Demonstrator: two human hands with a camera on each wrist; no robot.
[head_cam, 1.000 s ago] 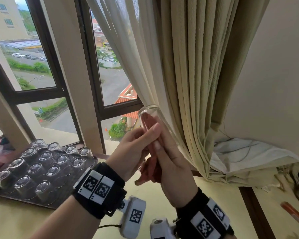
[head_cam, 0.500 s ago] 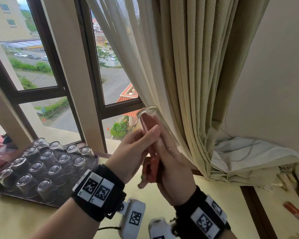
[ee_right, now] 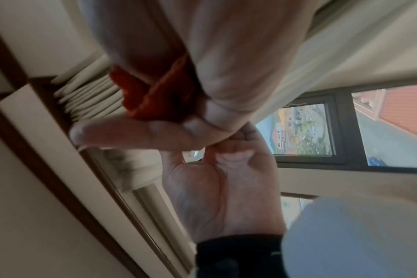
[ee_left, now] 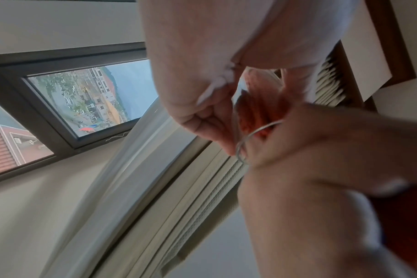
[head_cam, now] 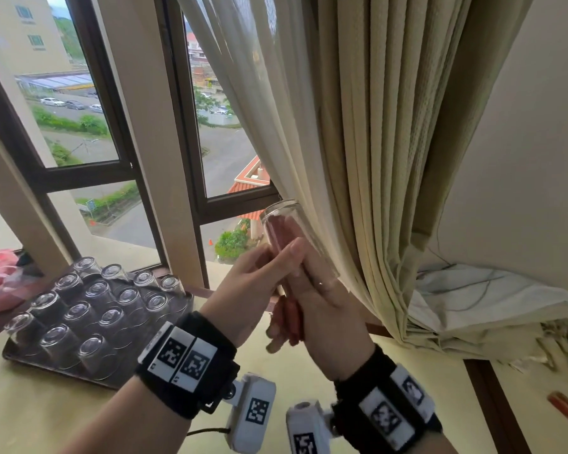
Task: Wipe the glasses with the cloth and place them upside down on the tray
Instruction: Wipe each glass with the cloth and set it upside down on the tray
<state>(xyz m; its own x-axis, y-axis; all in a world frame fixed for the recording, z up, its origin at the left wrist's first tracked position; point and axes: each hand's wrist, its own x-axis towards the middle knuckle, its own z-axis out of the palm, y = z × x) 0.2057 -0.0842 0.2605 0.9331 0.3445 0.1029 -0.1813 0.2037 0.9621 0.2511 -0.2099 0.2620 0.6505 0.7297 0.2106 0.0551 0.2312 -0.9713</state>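
Both hands are up by the curtain point(head_cam: 358, 126). The left hand point(head_cam: 243, 290) holds a clear glass point(head_cam: 286, 231) with its fingers wrapped round it, bottom end pointing up. The right hand point(head_cam: 328, 316) grips a red cloth point(head_cam: 292, 319) and has pushed it up inside the glass. A bit of cloth hangs out below. Down to the left, a dark tray point(head_cam: 10, 350) sits on the yellow bench point(head_cam: 30, 404). Many other glasses point(head_cam: 79, 316) stand upside down on it in rows.
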